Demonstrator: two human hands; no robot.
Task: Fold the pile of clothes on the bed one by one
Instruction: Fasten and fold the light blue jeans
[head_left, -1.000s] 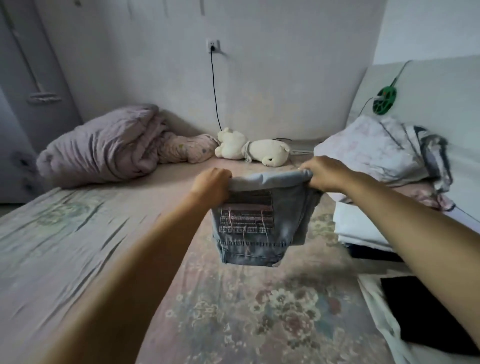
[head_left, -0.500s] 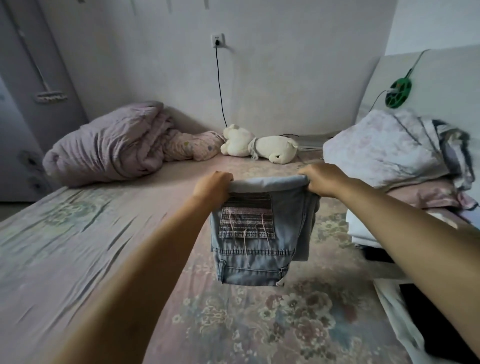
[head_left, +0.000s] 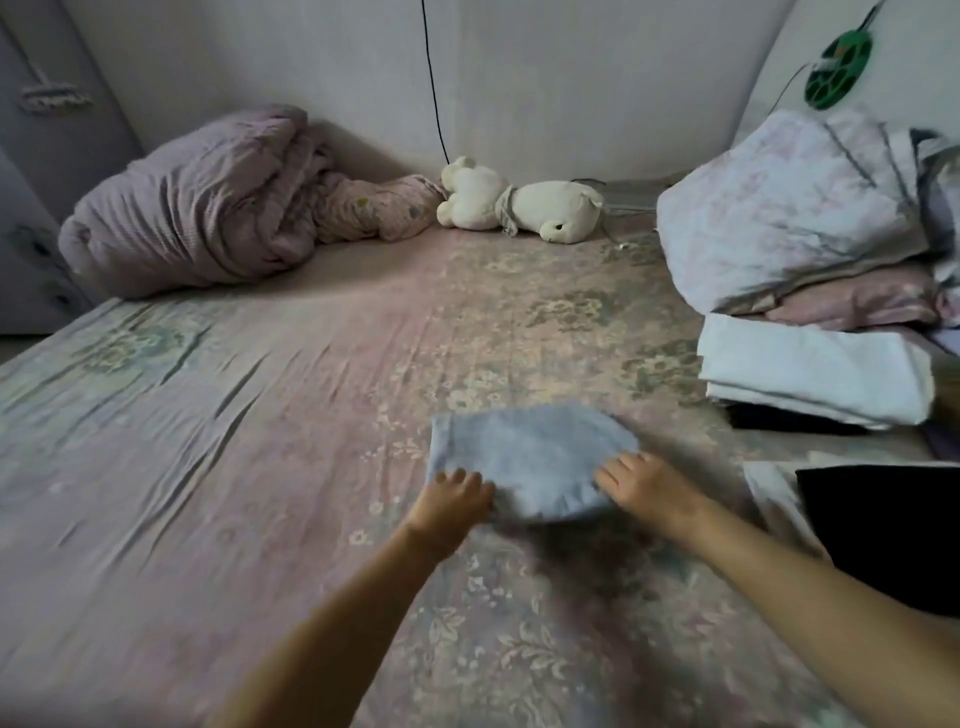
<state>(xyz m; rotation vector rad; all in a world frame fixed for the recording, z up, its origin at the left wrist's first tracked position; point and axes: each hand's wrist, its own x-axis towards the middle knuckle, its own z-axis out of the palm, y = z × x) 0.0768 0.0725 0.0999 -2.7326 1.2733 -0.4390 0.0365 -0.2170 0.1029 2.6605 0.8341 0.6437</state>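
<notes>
You're in home bedroom. Bed (head_left: 208, 441) under floral sheet fills your view. Rumpled quilt (head_left: 192, 202) bunched in far corner against plain wall (head_left: 571, 78). Soft toy bear (head_left: 519, 205) lying by wall, black cord (head_left: 434, 78) hanging down above it. Stack of folded bedding (head_left: 800, 291) on your right. Green round object (head_left: 837, 70) on headboard, blurred.

- I can read no words, numbers, labels or brand marks anywhere in front of me.
- The green round thing (head_left: 837, 71) on the far right wall carries pale marks, too small and blurred for me to read.
</notes>
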